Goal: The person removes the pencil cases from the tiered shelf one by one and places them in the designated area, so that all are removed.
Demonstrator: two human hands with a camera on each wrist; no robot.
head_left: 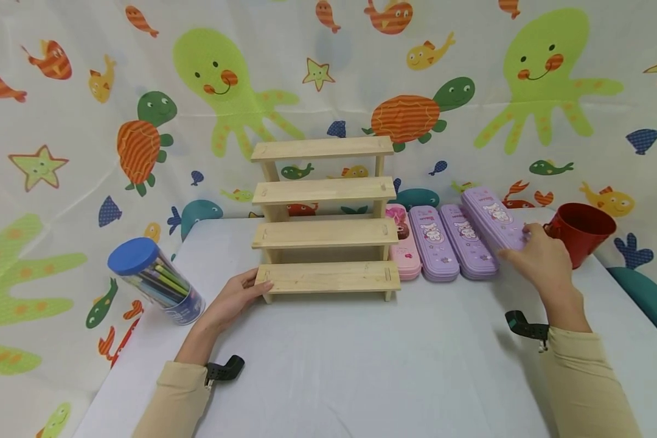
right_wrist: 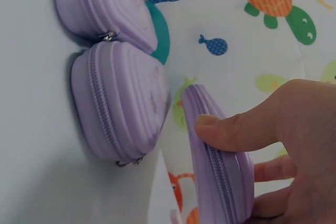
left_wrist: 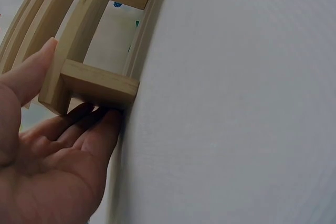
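My right hand (head_left: 544, 261) pinches the near end of a purple zippered pencil case (head_left: 486, 210). In the right wrist view, that pencil case (right_wrist: 239, 177) is raised off the table and tilted, with my thumb on its zipper side. Two more purple pencil cases (head_left: 434, 243) lie side by side to its left, and a pink pencil case (head_left: 407, 258) lies beside them. At the left end of a four-step wooden rack (head_left: 328, 277), my left hand (head_left: 238, 298) grips the lowest step. The left wrist view has the thumb on the board and the fingers around the leg (left_wrist: 100, 80).
A red mug (head_left: 575, 234) stands just right of my right hand. On the left, a clear jar of pens with a blue lid (head_left: 159, 280) stands near the table edge. A sea-animal cloth (head_left: 317, 115) hangs behind the white table (head_left: 361, 359).
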